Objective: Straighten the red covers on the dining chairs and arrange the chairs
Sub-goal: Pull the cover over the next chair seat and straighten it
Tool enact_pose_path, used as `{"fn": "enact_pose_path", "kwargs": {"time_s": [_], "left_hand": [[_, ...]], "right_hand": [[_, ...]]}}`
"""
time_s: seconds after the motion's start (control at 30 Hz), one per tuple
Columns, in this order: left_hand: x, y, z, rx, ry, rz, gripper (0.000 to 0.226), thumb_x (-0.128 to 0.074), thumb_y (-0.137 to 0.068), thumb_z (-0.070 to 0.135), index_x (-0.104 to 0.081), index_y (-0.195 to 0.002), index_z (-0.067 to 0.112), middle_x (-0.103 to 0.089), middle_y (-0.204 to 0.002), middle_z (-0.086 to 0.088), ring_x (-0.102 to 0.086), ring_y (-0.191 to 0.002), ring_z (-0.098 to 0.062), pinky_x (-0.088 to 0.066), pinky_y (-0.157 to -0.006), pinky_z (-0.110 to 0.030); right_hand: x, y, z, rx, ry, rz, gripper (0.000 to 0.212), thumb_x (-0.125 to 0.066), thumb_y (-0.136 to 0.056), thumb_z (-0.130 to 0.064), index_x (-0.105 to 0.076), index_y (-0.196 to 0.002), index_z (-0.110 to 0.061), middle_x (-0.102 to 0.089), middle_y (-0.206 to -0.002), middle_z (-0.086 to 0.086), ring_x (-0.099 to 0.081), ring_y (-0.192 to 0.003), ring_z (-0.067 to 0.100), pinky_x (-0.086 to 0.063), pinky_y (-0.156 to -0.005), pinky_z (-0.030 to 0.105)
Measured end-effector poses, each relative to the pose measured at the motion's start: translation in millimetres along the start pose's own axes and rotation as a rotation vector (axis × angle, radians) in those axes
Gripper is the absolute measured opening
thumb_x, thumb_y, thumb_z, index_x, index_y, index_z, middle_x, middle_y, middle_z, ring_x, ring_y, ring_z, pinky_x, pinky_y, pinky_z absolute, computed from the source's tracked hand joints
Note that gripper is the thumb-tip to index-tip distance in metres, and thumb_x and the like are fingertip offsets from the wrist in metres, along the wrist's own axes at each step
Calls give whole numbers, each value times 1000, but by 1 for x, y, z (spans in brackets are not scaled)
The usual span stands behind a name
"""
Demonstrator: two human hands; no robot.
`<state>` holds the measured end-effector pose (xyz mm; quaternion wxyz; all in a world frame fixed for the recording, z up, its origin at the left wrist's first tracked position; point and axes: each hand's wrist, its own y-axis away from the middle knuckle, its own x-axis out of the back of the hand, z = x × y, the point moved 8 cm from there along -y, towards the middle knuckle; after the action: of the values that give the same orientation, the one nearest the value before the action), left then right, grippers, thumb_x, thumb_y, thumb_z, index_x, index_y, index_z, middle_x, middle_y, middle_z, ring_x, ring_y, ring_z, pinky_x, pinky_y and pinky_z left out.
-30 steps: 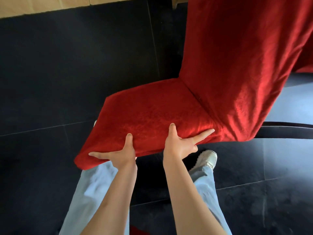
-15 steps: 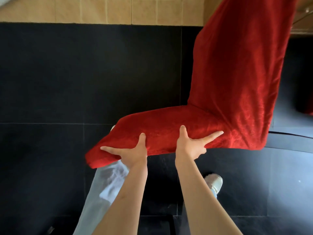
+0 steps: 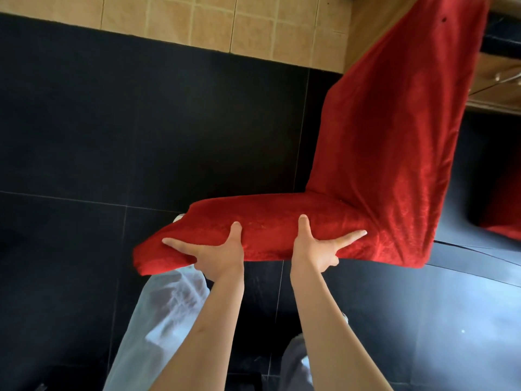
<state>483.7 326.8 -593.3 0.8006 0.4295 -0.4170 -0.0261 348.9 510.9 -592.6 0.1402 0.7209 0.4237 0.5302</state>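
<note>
Both hands hold the near edge of the covered chair seat. The left hand (image 3: 217, 253) has its thumb up on top of the red cover (image 3: 380, 170), its forefinger stretched along the seat's side toward the front corner, and the other fingers curled out of sight beneath, so this grip clasps the padded edge. The right hand (image 3: 315, 248) mirrors it: thumb planted on the seat top, forefinger laid out flat along the side toward the backrest, remaining fingers tucked under the rim. The two hands sit close together, near the middle of that side.

The dining chair (image 3: 265, 218) stands on a dark tiled floor (image 3: 112, 136), with its seat running left to right and its tall backrest rising at the right end, all wrapped in the same red fabric. The cover's lower hem hangs below the seat at the back corner.

Beyond the floor runs a band of beige wall tiles (image 3: 225, 26). A second patch of red cloth (image 3: 504, 210) shows at the right edge, partly cut off. Below the forearms, pale trouser legs (image 3: 166, 311) are visible.
</note>
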Motion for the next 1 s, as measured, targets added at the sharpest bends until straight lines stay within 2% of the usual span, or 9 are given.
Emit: {"fn": "enact_pose_path", "kwargs": {"time_s": [0.17,0.33,0.4,0.47,0.53,0.63,0.73,0.8,1.0], "left_hand": [[-1,2,10,28,-4,-18,134,-82,-71,44,32,-142,42,-50,-130,-31,-63,-100,-39,-47,-92,-46],[-1,0,8,40,15,-68,136,-82,-71,45,36,-139,44,-49,-133,-30,-63,-102,-38,-46,-96,-47],[-1,0,9,40,42,-87,135,-83,-71,41,34,-140,45,-46,-136,-29,-62,-103,-38,-49,-97,-49],[1,0,11,36,63,-116,134,-83,-71,38,31,-142,45,-43,-139,-29,-60,-106,-38,-52,-94,-50],[8,-1,12,27,28,-129,134,-85,-70,37,27,-144,45,-37,-143,-31,-58,-110,-41,-49,-96,-50],[31,-11,16,-19,-164,-89,139,-89,-61,42,20,-147,44,-26,-146,-35,-44,-125,-46,-38,-99,-61],[53,-24,16,-88,-432,-28,142,-89,-52,55,15,-149,42,-2,-154,-36,-7,-145,-46,-19,-104,-74],[61,-32,19,-176,-504,-5,139,-87,-51,61,7,-150,41,13,-156,-29,7,-146,-42,-13,-102,-76],[58,-43,42,-556,-696,-51,108,-79,-56,67,-27,-148,43,2,-162,-13,7,-147,-38,-3,-105,-74]], "right_hand": [[-4,1,-8,-8,36,-11,122,-79,-74,-47,24,-139,-58,-36,-129,26,-55,-65,18,-40,-59,31],[-3,2,-11,-12,106,-6,124,-78,-72,-54,26,-139,-56,-34,-133,28,-58,-70,24,-44,-67,39],[-2,1,-15,-17,173,11,125,-77,-69,-58,25,-140,-54,-21,-146,32,-58,-103,38,-46,-89,52],[3,1,-19,-1,273,40,126,-78,-68,-60,23,-143,-50,0,-155,32,-23,-140,45,-26,-109,60],[11,2,-28,117,387,75,126,-79,-69,-58,19,-147,-46,11,-156,30,0,-146,41,-12,-114,60],[16,4,-45,407,534,35,117,-78,-73,-51,8,-151,-43,17,-158,21,10,-147,38,-1,-115,57],[5,11,-54,643,736,-103,105,-74,-77,-53,-3,-153,-41,12,-161,14,14,-147,36,4,-115,57],[-7,14,-58,748,862,-196,100,-70,-77,-58,-7,-153,-39,8,-162,11,15,-147,34,7,-114,57],[-37,16,-65,914,1086,-385,90,-62,-77,-67,-19,-151,-40,-12,-162,3,14,-147,32,12,-113,57]]}}
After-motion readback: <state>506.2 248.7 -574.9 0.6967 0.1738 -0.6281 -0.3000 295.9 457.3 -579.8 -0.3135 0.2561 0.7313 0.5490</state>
